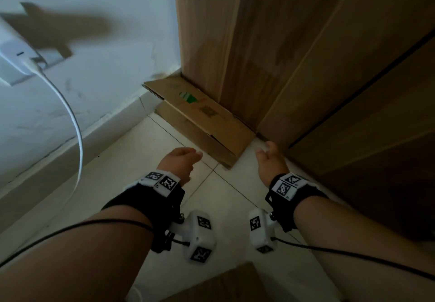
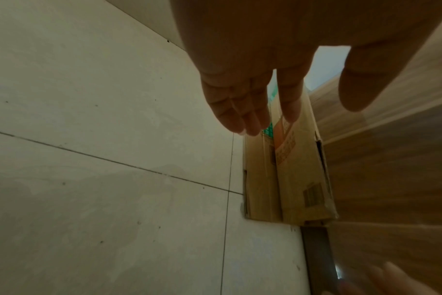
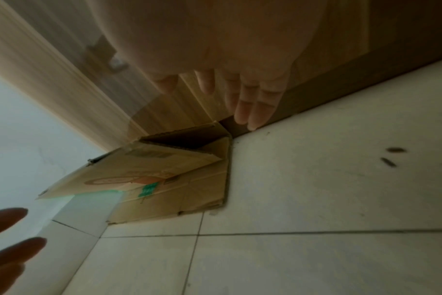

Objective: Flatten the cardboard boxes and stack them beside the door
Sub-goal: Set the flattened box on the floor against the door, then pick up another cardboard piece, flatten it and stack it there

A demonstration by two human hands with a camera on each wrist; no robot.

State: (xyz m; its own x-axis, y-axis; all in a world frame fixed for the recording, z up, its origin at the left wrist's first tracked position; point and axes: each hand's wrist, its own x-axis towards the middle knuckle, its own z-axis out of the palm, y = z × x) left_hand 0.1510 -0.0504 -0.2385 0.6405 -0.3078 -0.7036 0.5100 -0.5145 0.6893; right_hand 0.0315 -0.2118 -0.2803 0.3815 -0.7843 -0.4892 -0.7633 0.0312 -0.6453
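Note:
Flattened brown cardboard boxes [image 1: 200, 118] with green and orange print lie on the tiled floor against the foot of the wooden door frame [image 1: 247, 42]. The upper sheet [image 3: 144, 165] tilts up off the lower one. My left hand [image 1: 181, 160] hovers just short of the stack's near edge, fingers [image 2: 242, 111] straight, holding nothing. My right hand [image 1: 268, 158] hangs to the right of the stack by the door [image 1: 353, 89], fingers [image 3: 253, 107] relaxed and empty. Another piece of cardboard [image 1: 226, 285] shows at the bottom edge of the head view.
A white wall [image 1: 94, 31] with a skirting board runs on the left. A white charger [image 1: 14, 54] is plugged into it, its cable [image 1: 75, 125] hanging down. Pale floor tiles [image 1: 141, 160] lie under my hands.

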